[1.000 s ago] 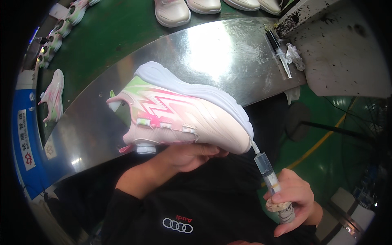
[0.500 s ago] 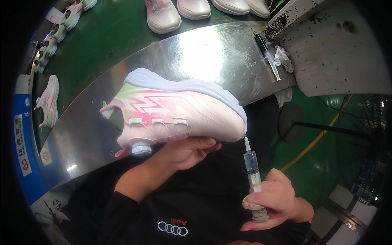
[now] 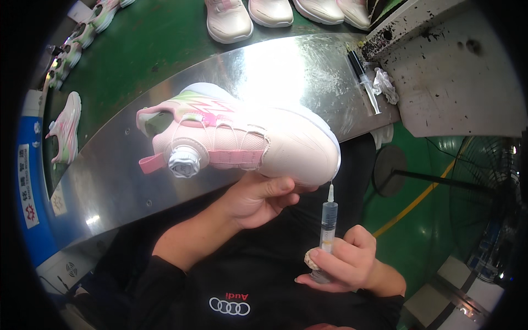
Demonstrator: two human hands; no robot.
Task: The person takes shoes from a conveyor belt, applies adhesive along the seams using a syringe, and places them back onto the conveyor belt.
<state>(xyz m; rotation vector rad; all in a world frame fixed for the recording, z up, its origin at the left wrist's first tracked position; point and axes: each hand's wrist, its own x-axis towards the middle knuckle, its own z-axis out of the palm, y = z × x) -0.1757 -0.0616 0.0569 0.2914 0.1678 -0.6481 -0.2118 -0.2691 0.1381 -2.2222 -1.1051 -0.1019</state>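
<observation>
My left hand (image 3: 258,201) grips a pink and white sneaker (image 3: 297,140) from its near side, thumb on the upper and the other fingers mostly hidden beneath. The sneaker is tilted, its toe to the right, with a white dial (image 3: 184,161) and a pink tongue strap facing up. In my right hand (image 3: 346,258) is a clear syringe (image 3: 329,217), held upright in the picture with the fingers wrapped round its lower end. Its needle tip meets the edge between the toe and the white sole.
Under the sneaker lies a curved metal worktop (image 3: 126,192). A black-and-clear syringe (image 3: 363,80) and crumpled white tissue (image 3: 384,85) lie at its far right. Pale sneakers (image 3: 228,22) stand on the green belt (image 3: 148,49) beyond. A fan (image 3: 484,187) stands at the right.
The sneaker has rolled, so its dial and lacing now face up and less sole shows. My right hand and the syringe have shifted left, with the needle still at the toe's edge.
</observation>
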